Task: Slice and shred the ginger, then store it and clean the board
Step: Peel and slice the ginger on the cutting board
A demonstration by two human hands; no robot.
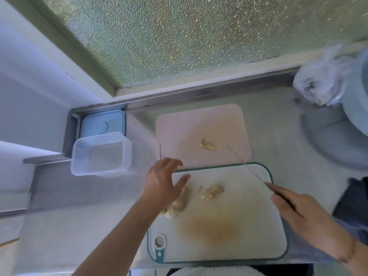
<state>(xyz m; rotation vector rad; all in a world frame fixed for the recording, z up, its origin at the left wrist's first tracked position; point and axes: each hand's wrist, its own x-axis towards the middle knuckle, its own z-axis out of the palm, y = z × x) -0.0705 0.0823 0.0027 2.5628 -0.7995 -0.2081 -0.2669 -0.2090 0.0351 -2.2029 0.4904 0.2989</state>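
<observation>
Ginger (214, 191) on your white board (249, 236), steel counter (79, 196) beneath a frosted window (179, 36).
Your left hand (162, 183) hovers spread, grasping nothing; your right hand (298, 212) grasps the knife (251, 170).

Steel counter (278, 124): two boards (229, 236), tub (101, 154).

A home kitchen, seen from above.

A steel counter (278, 124) is set under a frosted window (179, 36); two cutting boards (249, 236) with ginger (214, 191), a plastic tub (101, 154), its blue lid (103, 122) and a knife (251, 172) are laid out on it.
</observation>
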